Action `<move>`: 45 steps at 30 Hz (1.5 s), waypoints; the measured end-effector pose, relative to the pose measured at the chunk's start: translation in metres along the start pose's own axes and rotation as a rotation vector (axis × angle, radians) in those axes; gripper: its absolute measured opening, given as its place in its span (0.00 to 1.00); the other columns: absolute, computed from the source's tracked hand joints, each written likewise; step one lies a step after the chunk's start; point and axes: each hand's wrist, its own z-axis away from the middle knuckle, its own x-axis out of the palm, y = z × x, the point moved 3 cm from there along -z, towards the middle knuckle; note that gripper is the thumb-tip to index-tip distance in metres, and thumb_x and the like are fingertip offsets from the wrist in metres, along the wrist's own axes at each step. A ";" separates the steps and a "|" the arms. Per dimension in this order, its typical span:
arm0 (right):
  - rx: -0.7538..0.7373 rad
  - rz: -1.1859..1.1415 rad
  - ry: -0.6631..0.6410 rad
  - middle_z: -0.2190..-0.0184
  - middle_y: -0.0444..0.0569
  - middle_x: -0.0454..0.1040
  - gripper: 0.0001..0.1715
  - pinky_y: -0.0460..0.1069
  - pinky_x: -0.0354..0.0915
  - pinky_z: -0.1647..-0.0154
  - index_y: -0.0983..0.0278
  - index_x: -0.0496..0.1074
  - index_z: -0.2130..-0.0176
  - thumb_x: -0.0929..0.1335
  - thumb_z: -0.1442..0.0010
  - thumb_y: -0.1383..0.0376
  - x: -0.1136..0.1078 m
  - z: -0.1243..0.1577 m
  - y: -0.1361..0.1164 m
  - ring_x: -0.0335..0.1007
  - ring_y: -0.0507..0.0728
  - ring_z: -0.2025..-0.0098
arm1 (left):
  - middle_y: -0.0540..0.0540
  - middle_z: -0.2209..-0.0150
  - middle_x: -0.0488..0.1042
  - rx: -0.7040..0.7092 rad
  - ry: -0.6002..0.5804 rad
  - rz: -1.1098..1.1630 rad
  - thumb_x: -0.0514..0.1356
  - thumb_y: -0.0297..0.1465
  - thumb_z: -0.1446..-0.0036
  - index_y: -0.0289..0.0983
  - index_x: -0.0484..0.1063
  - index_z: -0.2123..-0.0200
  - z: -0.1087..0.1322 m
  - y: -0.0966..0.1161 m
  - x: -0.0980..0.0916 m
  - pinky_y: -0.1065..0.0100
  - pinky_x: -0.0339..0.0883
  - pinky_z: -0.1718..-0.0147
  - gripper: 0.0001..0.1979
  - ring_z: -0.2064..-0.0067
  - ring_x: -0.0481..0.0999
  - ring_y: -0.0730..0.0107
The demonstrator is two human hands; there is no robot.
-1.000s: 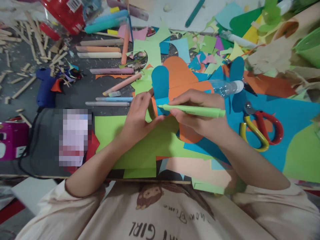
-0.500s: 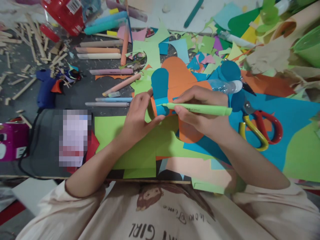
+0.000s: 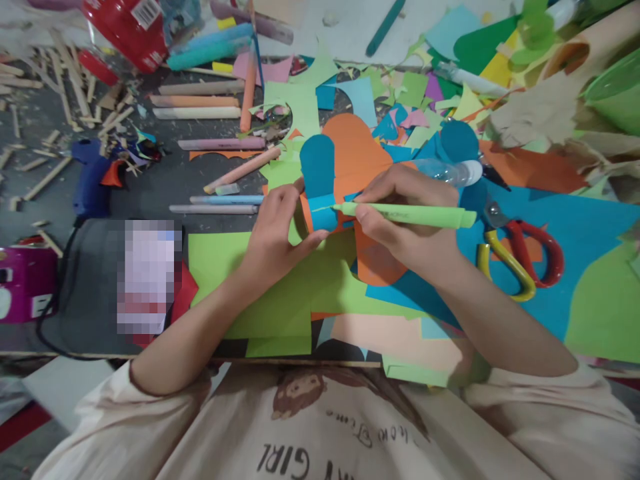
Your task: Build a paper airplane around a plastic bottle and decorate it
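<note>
My right hand (image 3: 410, 207) holds a light green marker (image 3: 430, 215) in a writing grip. Its tip touches the blue strip of a paper cutout (image 3: 357, 150), at the right end of a thin pale green line. Orange paper makes up most of the cutout, and a rounded blue piece (image 3: 319, 163) lies on its left part. My left hand (image 3: 273, 223) grips the cutout's left edge, thumb at the lower corner and fingers partly hidden behind it. Beneath both hands lie green sheets (image 3: 250, 287) of paper.
Red-and-yellow-handled scissors (image 3: 520, 253) rest on blue paper (image 3: 580, 233) at the right. Several markers (image 3: 200, 112) lie to the left, beyond a blue glue gun (image 3: 93, 177) and wooden sticks (image 3: 63, 87). A clear plastic bottle (image 3: 450, 172) and paper scraps (image 3: 410, 87) are behind my right hand.
The marker tip has moved right across the blue strip, and a pale green line now shows behind it. My left hand and the cutout stay almost in place.
</note>
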 end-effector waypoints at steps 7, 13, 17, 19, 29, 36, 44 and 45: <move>-0.016 0.008 0.009 0.82 0.40 0.66 0.15 0.48 0.59 0.79 0.58 0.64 0.77 0.68 0.40 0.64 0.001 0.000 0.002 0.62 0.51 0.78 | 0.35 0.50 0.68 -0.004 0.002 -0.001 0.53 0.47 0.37 0.36 0.60 0.46 0.000 0.000 0.000 0.57 0.65 0.51 0.24 0.46 0.69 0.51; -0.013 -0.011 0.126 0.82 0.41 0.66 0.15 0.49 0.60 0.79 0.58 0.65 0.77 0.68 0.40 0.61 -0.003 0.003 0.000 0.63 0.51 0.79 | 0.34 0.48 0.67 -0.001 -0.012 -0.009 0.52 0.46 0.36 0.36 0.59 0.46 0.000 0.000 0.000 0.57 0.65 0.50 0.23 0.45 0.68 0.51; -0.006 0.004 0.125 0.81 0.41 0.67 0.12 0.48 0.61 0.79 0.59 0.67 0.74 0.68 0.39 0.63 -0.002 0.010 0.001 0.64 0.51 0.79 | 0.34 0.48 0.67 0.000 -0.007 0.017 0.52 0.46 0.36 0.35 0.59 0.45 0.001 -0.001 0.000 0.57 0.65 0.50 0.24 0.45 0.67 0.51; -0.021 0.024 0.099 0.81 0.41 0.68 0.10 0.48 0.61 0.79 0.59 0.68 0.73 0.68 0.40 0.64 0.000 0.012 0.002 0.65 0.50 0.78 | 0.34 0.48 0.67 -0.007 -0.013 0.020 0.51 0.47 0.36 0.36 0.59 0.44 0.001 -0.001 0.000 0.57 0.65 0.50 0.25 0.45 0.67 0.51; -0.052 0.066 0.068 0.78 0.43 0.71 0.08 0.50 0.63 0.79 0.57 0.70 0.72 0.69 0.41 0.67 0.002 0.013 0.003 0.68 0.53 0.76 | 0.37 0.51 0.67 -0.066 -0.076 0.049 0.55 0.47 0.38 0.36 0.60 0.43 -0.001 -0.003 -0.002 0.59 0.65 0.50 0.26 0.47 0.67 0.53; -0.162 0.126 0.056 0.79 0.43 0.71 0.08 0.50 0.65 0.80 0.57 0.67 0.71 0.68 0.40 0.66 0.006 0.013 0.001 0.69 0.53 0.77 | 0.37 0.51 0.67 -0.076 -0.070 0.064 0.56 0.45 0.38 0.34 0.65 0.49 -0.001 -0.003 -0.002 0.60 0.64 0.50 0.22 0.47 0.67 0.55; -0.290 0.215 -0.008 0.78 0.44 0.74 0.07 0.49 0.70 0.78 0.58 0.67 0.70 0.67 0.43 0.71 0.012 0.014 -0.003 0.73 0.55 0.76 | 0.38 0.50 0.66 -0.097 -0.083 0.090 0.58 0.44 0.39 0.36 0.63 0.46 -0.001 -0.004 -0.002 0.61 0.63 0.48 0.24 0.46 0.67 0.56; -0.295 0.219 -0.010 0.78 0.44 0.74 0.08 0.49 0.70 0.79 0.58 0.67 0.70 0.67 0.43 0.71 0.013 0.015 -0.003 0.74 0.55 0.76 | 0.39 0.49 0.66 -0.107 -0.096 0.093 0.58 0.44 0.40 0.36 0.63 0.45 -0.001 -0.004 -0.003 0.61 0.63 0.48 0.24 0.45 0.66 0.56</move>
